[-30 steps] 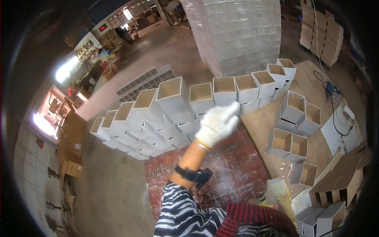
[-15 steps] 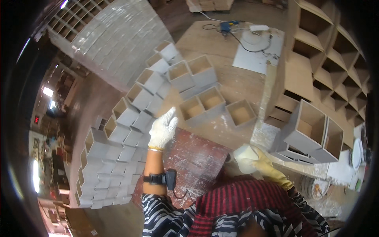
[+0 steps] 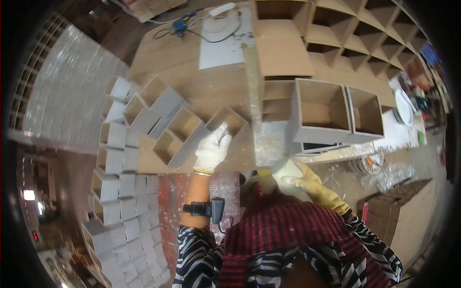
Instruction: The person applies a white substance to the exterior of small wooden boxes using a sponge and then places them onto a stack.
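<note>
My left hand (image 3: 211, 151), in a white knitted glove, reaches over the near left edge of a single open-topped grey cardboard box (image 3: 231, 119) with a brown inside. Its fingers are stretched out, a little apart; whether they touch the box wall cannot be made out. My right hand (image 3: 307, 178), in a yellow rubber glove, is closed round a white rounded thing (image 3: 288, 172) in front of my body. Blur hides what kind of thing it is. Left of the single box stand a pair of joined boxes (image 3: 180, 133) and another pair (image 3: 148, 103).
Many grey boxes (image 3: 127, 206) are stacked along the left. On the right, two boxes (image 3: 321, 108) stand by a brown cardboard grid (image 3: 331, 57). A blue corded tool (image 3: 180, 25) and a white board (image 3: 223, 50) lie far back on the worktop (image 3: 192, 62).
The view has turned to the right, so the boxes appear further left. My left hand has come from beside the stack to the single box. My right hand still holds the white thing.
</note>
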Tool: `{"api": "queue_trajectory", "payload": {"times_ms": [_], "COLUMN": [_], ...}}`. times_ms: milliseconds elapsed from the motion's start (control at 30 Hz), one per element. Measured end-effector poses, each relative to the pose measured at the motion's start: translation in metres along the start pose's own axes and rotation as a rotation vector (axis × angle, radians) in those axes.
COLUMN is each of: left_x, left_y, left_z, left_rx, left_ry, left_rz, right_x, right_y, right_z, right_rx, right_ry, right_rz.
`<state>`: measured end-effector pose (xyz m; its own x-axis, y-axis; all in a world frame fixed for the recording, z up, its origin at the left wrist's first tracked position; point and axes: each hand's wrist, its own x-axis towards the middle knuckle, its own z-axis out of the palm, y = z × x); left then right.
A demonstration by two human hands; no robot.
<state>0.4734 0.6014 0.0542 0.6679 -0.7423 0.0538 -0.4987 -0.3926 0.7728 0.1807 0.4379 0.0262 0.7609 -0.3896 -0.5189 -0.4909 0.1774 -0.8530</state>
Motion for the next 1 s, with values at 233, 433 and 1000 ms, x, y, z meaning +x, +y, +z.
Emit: {"api": "queue_trajectory", "payload": {"times_ms": [233,433,1000], "left_x": [-0.003,-0.003,0.102], "left_y": [0.083,0.208,0.271], "left_z": [0.002,-0.008,0.086], "left_rx": [-0.009,0.167,1.087], "left_ry": [0.179,0.108,-0.703], "left_rz": [0.300,0.681,0.250], "right_x": [-0.052,-0.082,-0.156], "right_y": [0.020,0.019,0.108], "right_z": [-0.014,-0.045,-0.198], "right_rx": [0.108,0.361,0.353], "right_ry": [0.240,0.225,0.136], "right_rz": [0.025,-0.079,-0.244]}}
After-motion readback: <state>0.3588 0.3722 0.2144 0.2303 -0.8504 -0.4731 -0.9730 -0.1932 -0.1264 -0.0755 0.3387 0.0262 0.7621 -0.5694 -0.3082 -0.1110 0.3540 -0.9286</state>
